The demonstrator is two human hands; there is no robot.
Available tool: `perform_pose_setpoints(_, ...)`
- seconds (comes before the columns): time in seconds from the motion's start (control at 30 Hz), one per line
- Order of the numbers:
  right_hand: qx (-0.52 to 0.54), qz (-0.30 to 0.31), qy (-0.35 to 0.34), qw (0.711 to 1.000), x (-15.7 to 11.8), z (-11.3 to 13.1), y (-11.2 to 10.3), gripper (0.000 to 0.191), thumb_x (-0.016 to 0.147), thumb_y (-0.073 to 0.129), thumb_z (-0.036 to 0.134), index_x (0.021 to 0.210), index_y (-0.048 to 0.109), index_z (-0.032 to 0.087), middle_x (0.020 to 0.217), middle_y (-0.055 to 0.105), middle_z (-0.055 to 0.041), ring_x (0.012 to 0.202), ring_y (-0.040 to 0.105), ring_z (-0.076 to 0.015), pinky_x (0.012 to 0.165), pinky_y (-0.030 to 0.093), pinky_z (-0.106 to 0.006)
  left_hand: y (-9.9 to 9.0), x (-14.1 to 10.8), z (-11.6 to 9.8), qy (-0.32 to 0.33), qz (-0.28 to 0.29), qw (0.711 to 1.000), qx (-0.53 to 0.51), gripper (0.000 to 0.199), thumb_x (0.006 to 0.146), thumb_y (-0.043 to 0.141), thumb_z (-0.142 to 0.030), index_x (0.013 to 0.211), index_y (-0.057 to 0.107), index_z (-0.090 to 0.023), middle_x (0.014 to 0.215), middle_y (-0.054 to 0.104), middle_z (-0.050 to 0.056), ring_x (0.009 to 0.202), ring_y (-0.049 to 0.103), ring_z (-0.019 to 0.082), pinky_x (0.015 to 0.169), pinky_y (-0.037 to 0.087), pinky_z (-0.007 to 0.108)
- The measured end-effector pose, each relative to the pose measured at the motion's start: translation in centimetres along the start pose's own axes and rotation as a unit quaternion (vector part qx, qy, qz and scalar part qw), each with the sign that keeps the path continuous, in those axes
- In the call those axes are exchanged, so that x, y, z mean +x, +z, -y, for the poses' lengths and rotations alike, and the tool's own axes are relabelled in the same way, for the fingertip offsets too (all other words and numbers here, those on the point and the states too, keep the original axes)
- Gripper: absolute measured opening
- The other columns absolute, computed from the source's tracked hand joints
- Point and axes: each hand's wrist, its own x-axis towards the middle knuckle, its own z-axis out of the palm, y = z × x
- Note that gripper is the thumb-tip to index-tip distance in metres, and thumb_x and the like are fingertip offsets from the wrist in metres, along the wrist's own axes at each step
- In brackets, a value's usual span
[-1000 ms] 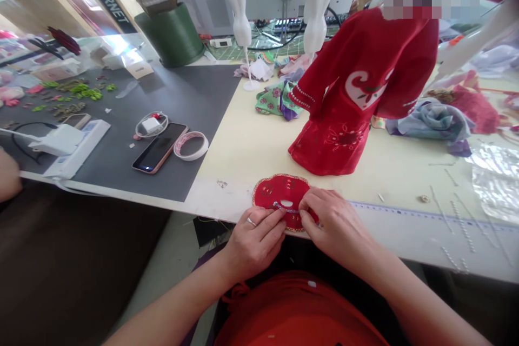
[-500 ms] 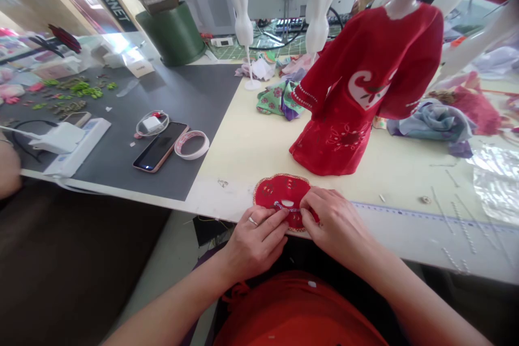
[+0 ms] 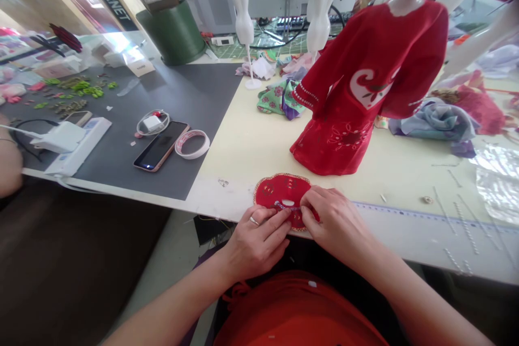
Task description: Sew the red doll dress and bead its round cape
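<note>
A small red embroidered fabric collar (image 3: pixel 274 189) with a scalloped, patterned edge and a pale opening in its middle lies at the table's front edge. Along the lower side of that opening runs a thin beaded-looking trim (image 3: pixel 284 207). My left hand (image 3: pixel 256 238), a ring on one finger, holds the collar's lower left with closed fingers, the fingertips by the trim. With thumb and forefinger pinched together, my right hand (image 3: pixel 332 216) grips at the trim's right end. Its fingertips hide part of the collar, so the exact grip is hard to make out.
Behind the collar stands a red dress (image 3: pixel 352 92) on a small mannequin. A ruler (image 3: pixel 389 211) and bead strands (image 3: pixel 464 224) lie to the right. On the grey mat are a phone (image 3: pixel 161 147), a tape roll (image 3: pixel 192 144) and a power strip (image 3: pixel 79 146). Another person's arm (image 3: pixel 8 159) shows far left.
Both hands keep their places on the collar, with only a tiny shift of the left fingers. The whole view has moved very slightly.
</note>
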Motion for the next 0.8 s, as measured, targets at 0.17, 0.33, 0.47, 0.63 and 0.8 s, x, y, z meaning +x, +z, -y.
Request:
perform_pose_setpoints(0.17,-0.001,0.008,0.006,1.0,0.04,0.05,-0.04,0.016,0.081,0.045,0.009,0.067,0.048,0.017,0.068,0.056,-0.0035,0.063,0.047,-0.0158,0.067,0.036,-0.03,-0.12,0.01,0.04,0.003,0.022,1.0,-0.002,0.037,0.078,0.06,-0.022,0.113,0.06,-0.014,0.123,0.061,0.008,0.098,0.058,0.023,0.086,0.046,0.039)
perform_pose_setpoints(0.33,-0.016,0.014,-0.008,1.0,0.22,0.17,-0.25,0.018,0.082,0.044,0.009,0.067,0.049,0.017,0.069,0.055,-0.0036,0.064,0.047,-0.0164,0.067,0.036,-0.031,-0.27,0.11,-0.05,0.0,0.034,0.999,0.005,0.036,0.08,0.057,-0.026,0.114,0.06,-0.014,0.121,0.062,0.01,0.098,0.058,0.024,0.086,0.044,0.04)
perform_pose_setpoints(0.47,-0.047,0.008,-0.034,0.998,0.36,0.17,-0.41,0.017,0.081,0.045,0.009,0.068,0.052,0.017,0.073,0.056,-0.0058,0.071,0.048,-0.019,0.072,0.036,-0.033,-0.26,0.14,-0.06,-0.004,0.042,0.999,0.005,0.035,0.082,0.055,-0.028,0.113,0.06,-0.014,0.119,0.062,0.011,0.098,0.058,0.024,0.087,0.043,0.04)
perform_pose_setpoints(0.63,-0.047,-0.003,-0.05,0.998,0.31,0.13,-0.47,0.016,0.08,0.045,0.008,0.069,0.054,0.016,0.076,0.055,-0.0069,0.075,0.048,-0.0201,0.075,0.036,-0.034,-0.34,0.22,-0.04,-0.004,0.042,0.999,0.008,0.034,0.081,0.056,-0.029,0.111,0.061,-0.014,0.117,0.064,0.011,0.1,0.056,0.025,0.088,0.041,0.04)
perform_pose_setpoints(0.8,-0.035,0.004,-0.049,0.998,0.28,0.04,-0.39,0.016,0.08,0.046,0.007,0.07,0.054,0.016,0.076,0.055,-0.0061,0.075,0.048,-0.0197,0.075,0.037,-0.034,-0.47,0.22,-0.01,-0.004,0.048,0.999,-0.001,0.032,0.081,0.057,-0.028,0.11,0.061,-0.015,0.119,0.063,0.008,0.1,0.054,0.025,0.088,0.04,0.04)
